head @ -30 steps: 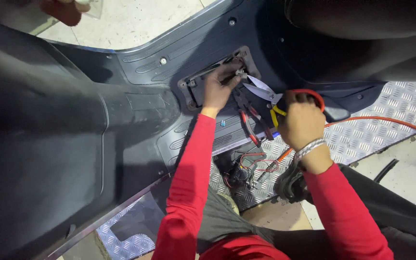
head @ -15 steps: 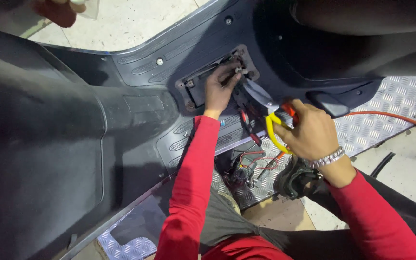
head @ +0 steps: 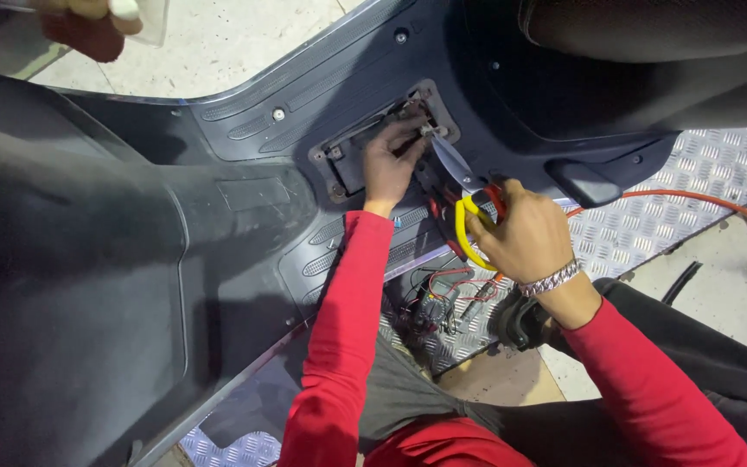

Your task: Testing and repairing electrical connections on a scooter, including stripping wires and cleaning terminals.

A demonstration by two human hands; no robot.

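While my left hand (head: pixel 388 164) pinches wiring inside the open hatch (head: pixel 365 151) of the scooter panel (head: pixel 244 199), cutting is in hand.
My right hand (head: pixel 525 233) grips the yellow-handled scissors (head: pixel 469 212) just beside it; next, I judge, blades must meet the wire squarely.

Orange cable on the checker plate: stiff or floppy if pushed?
Probably floppy: the orange cable lies in a loose curve over the checker plate. Likely light, being thin. It would probably slide rather than roll, though the raised tread might snag it.
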